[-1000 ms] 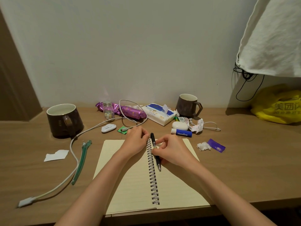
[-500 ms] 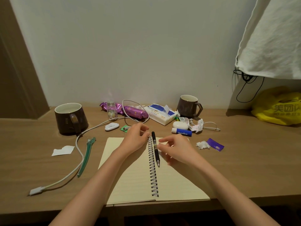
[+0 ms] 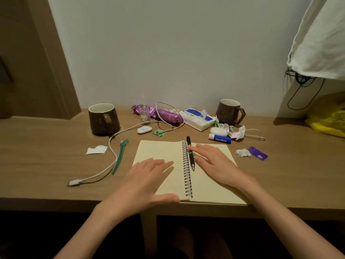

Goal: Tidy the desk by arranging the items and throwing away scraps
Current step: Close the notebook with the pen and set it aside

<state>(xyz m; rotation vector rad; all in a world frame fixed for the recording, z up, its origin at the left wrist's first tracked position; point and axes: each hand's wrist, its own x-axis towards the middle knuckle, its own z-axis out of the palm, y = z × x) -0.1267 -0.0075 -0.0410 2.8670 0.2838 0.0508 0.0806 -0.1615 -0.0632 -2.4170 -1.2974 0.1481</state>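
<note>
Bench [image 3: 46, 165] is holding the open notebook [image 3: 156, 152] right at its near edge. Left hand [image 3: 147, 182] is spreading flat over the left page, gripping nothing, and right hand [image 3: 214, 165] is lying relaxed on the right page, fingertip [image 3: 194, 147] touching the pen [image 3: 191, 158] that's sitting beside the spiral [image 3: 186, 171].

White letters spell "Vaseline" on the blue lip balm stick [image 3: 220, 139] lying on the bench [image 3: 289, 165]. Print on the yellow plastic bag [image 3: 328, 124], the tissue pack [image 3: 196, 119], the purple wrapper [image 3: 258, 153] and both mugs is too small or cut off to read.
</note>
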